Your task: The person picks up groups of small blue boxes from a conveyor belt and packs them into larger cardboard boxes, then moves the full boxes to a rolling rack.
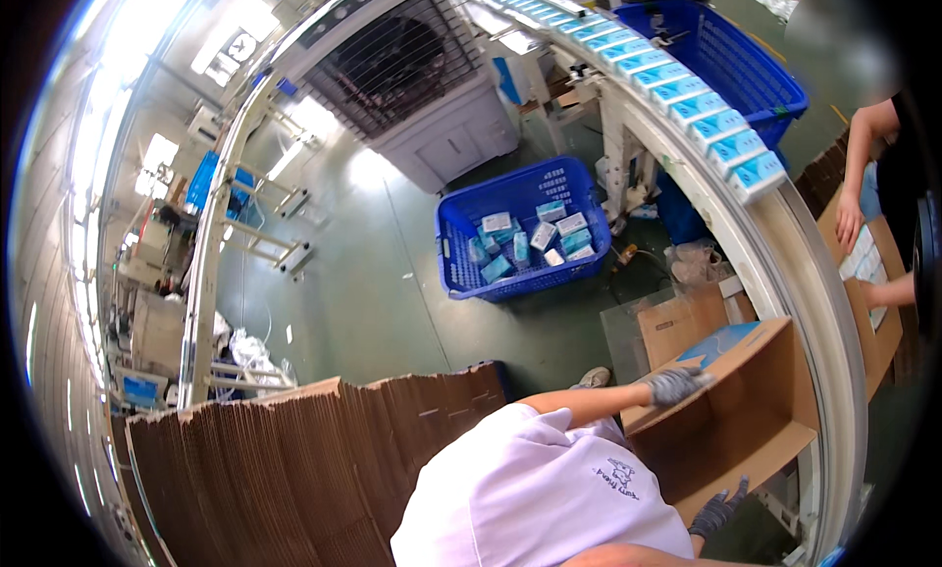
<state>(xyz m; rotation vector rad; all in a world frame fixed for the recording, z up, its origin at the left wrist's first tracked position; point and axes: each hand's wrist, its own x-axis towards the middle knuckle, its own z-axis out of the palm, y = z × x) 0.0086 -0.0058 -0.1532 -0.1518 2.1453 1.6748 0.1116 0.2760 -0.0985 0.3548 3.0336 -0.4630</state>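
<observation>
While your gloved left hand (677, 384) rests spread on the top flap of an open cardboard box (731, 420), your gloved right hand (719, 511) grips its lower edge, fingers curled. Just beyond the box runs a curved conveyor (785, 243) carrying small blue cartons (677, 77).

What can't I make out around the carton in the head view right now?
- Left hand: its grip on the cardboard carton is unclear, because the glove covers the edge.
- Right hand: the palm is hidden behind the carton's lower flap.
- Blue item behind the carton: mostly hidden by its wall.
- Co-worker: cut off by the right rim.
- Small boxes in the blue basket: too small for detail.
</observation>
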